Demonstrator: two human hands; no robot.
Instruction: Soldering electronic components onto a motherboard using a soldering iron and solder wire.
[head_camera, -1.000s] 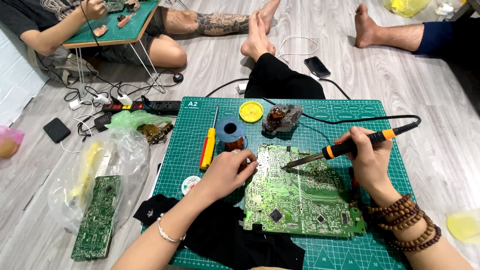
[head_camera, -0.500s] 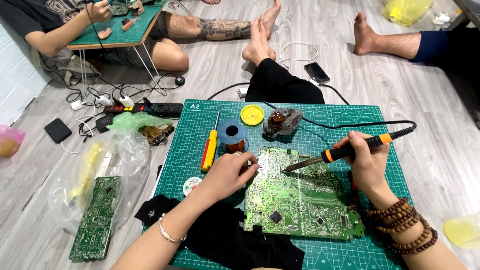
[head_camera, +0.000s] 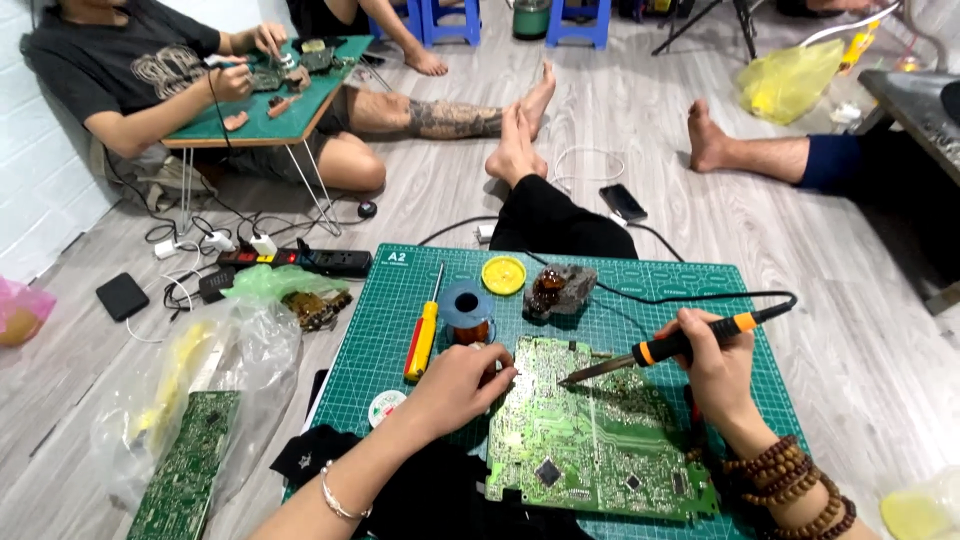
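A green circuit board (head_camera: 590, 430) lies on the green cutting mat (head_camera: 620, 290) in front of me. My right hand (head_camera: 715, 375) grips a soldering iron (head_camera: 660, 350) with an orange and black handle; its tip touches the board's upper left area. My left hand (head_camera: 455, 385) rests at the board's left edge, fingers pinched near a solder spool (head_camera: 466, 312). A red and yellow screwdriver (head_camera: 423, 335) lies left of the spool.
A yellow round tin (head_camera: 503, 274) and a brown flux holder (head_camera: 558, 290) sit at the mat's far side. Plastic bags (head_camera: 215, 360) and another circuit board (head_camera: 185, 480) lie left. A power strip (head_camera: 300, 262) and cables lie beyond. Another person works at a small table (head_camera: 270, 100); other people's bare feet are ahead.
The view has tilted upward slightly, showing more of the room. Both hands stay in nearly the same places on the board, with the iron's tip still on it.
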